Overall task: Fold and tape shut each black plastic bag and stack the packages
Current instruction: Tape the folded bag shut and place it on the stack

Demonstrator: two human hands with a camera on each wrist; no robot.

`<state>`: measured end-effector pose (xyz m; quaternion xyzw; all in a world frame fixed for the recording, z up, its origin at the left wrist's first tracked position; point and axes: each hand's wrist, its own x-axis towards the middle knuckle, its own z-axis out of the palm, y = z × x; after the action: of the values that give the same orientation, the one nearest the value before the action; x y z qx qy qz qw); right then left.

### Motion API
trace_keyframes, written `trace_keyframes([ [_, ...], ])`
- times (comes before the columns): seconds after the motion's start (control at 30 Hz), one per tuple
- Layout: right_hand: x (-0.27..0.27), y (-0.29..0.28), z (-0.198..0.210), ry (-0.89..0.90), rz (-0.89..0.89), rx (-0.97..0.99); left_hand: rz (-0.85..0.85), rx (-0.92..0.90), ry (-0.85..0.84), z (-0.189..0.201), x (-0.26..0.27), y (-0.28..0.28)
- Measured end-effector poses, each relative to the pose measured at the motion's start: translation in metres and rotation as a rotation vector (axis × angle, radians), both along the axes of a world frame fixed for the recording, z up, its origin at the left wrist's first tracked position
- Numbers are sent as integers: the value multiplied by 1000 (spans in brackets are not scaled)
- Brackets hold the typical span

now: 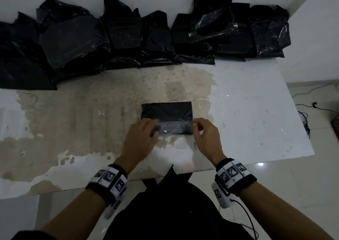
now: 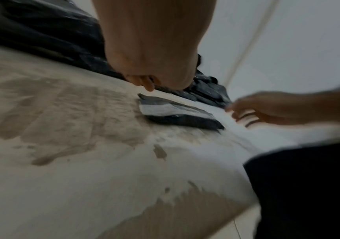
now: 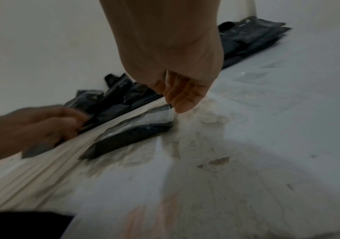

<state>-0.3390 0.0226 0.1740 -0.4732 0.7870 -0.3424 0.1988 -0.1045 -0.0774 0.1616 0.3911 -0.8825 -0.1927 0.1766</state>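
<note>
A: Where is the folded black bag (image 1: 166, 117)?
B: Flat on the worn white tabletop (image 1: 247, 111), about mid-tabletop, well apart from the row of black packages (image 1: 128, 36) that lines the far edge against the wall.

A: And the tape?
B: A strip of clear tape (image 1: 174, 126) runs across the bag's near part, from one side edge to the other.

A: What is the left hand (image 1: 141, 138) doing?
B: It sits at the bag's left end, fingers bent down onto the tape's end there. It is blurred, so I cannot tell whether it pinches the tape or only presses on it.

A: The right hand (image 1: 205, 137)?
B: At the bag's right end. Thumb and forefinger meet on the tape's end at the bag's near right corner; the other fingers are loosely curled. In the right wrist view the fingertips (image 3: 182, 103) hang just above that corner.

A: Anything else near the bag?
B: A dark garment (image 1: 174, 203) on the person, below the tabletop's near edge, and banded wrist cameras (image 1: 233, 175) on both forearms.
</note>
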Motion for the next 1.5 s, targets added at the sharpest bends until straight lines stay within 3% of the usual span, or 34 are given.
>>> trace_keyframes([
  [0.1,23,1,-5,316,327,-98,-266,-120,-159,-22,-8,21],
  [0.2,39,8,-28,570,550,-54,-247,-165,-265,-37,-10,30],
  [0.33,49,13,-52,677,608,119,-220,-165,-347,-41,-12,33],
  [1.07,41,25,-58,690,471,207,-245,-171,-399,-49,-7,28],
  [1.5,26,19,-31,616,25,122,-221,-101,-362,-48,-7,31],
])
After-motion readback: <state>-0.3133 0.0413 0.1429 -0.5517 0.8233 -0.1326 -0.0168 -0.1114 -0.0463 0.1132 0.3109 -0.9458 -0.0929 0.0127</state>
